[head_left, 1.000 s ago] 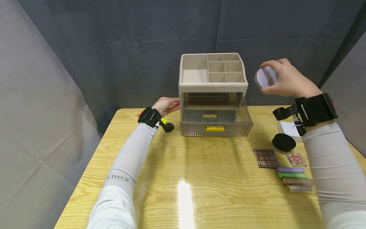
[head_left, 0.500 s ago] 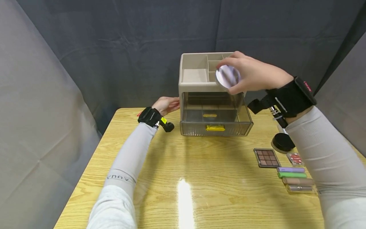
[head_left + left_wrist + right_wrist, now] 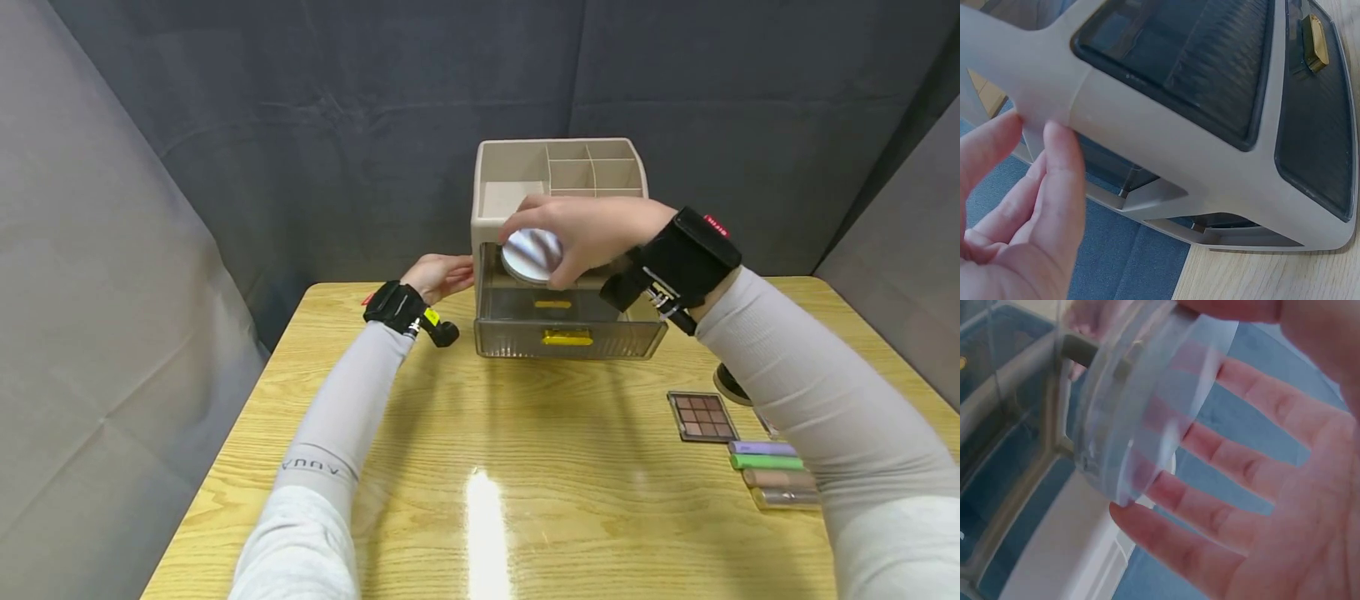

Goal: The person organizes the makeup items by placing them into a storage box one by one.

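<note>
Your right hand (image 3: 592, 237) grips the round jar (image 3: 531, 255) by its rim, above the open drawer (image 3: 567, 321). It could slip out and bang down. Your left hand (image 3: 438, 275), fingers straight, touches the box (image 3: 487, 167)'s left side.

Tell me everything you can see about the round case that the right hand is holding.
The round case is a flat disc with a pale, shiny lilac face. In the right wrist view its side wall looks like clear plastic with a ridged band. The right hand holds it by the rim between thumb and fingers, tilted on edge with its face toward the camera. It is in the air before the beige organizer, above the open smoky drawer, touching nothing else visible.
</note>
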